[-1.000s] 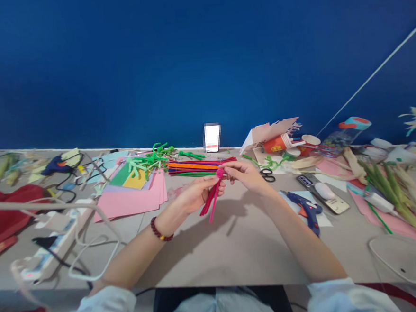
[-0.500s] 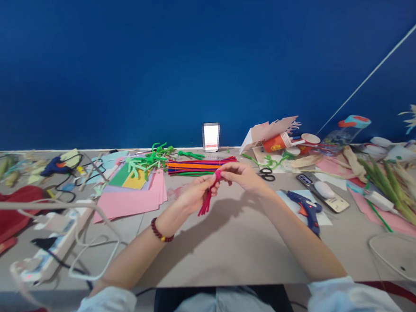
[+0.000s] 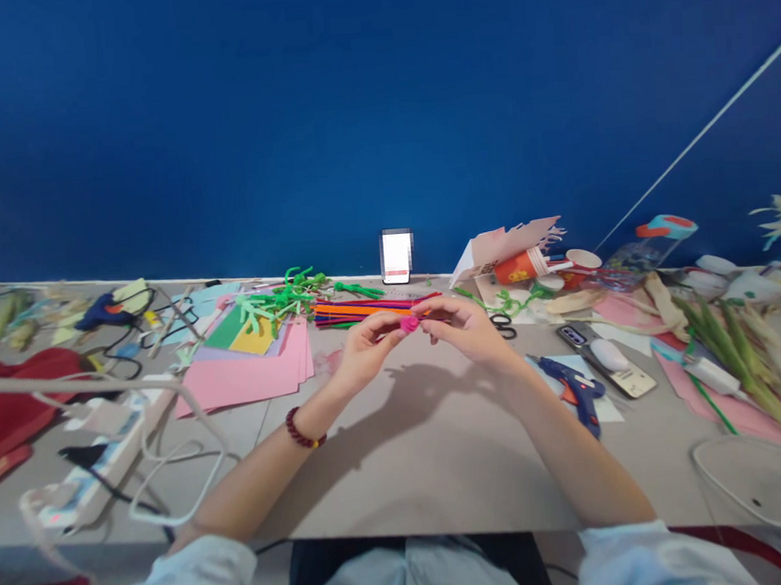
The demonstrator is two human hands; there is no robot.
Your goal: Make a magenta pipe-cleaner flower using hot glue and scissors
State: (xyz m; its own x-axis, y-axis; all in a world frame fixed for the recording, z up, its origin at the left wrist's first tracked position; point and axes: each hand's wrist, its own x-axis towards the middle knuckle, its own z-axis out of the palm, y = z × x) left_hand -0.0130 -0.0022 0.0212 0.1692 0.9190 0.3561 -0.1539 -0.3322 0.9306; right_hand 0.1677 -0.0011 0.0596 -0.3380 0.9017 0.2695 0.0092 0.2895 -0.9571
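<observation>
Between my two hands, above the middle of the table, is a bundle of magenta pipe cleaners [image 3: 410, 324] with a rounded, bunched end facing me. My left hand [image 3: 372, 340] pinches it from the left, with thumb and fingers closed on it. From the right, my right hand [image 3: 458, 328] grips the same bunched end with its thumb and fingertips. The loose strands are hidden behind the hands. Just beyond lies a pile of straight coloured pipe cleaners [image 3: 348, 312], partly covered by my hands. Black scissors [image 3: 503, 326] lie past my right hand.
Pink paper sheets [image 3: 236, 379] and green twisted pipe cleaners [image 3: 262, 310] lie left, near a white power strip [image 3: 108, 459] with cables. A phone [image 3: 397, 256] stands against the blue wall. Rightward are a blue glue gun [image 3: 575, 386], another phone [image 3: 627, 378] and paper cups [image 3: 522, 266].
The pipe-cleaner bundle has turned: its strands hung down toward me before, and now its rounded end faces me. My hands have rotated slightly around it and stayed together.
</observation>
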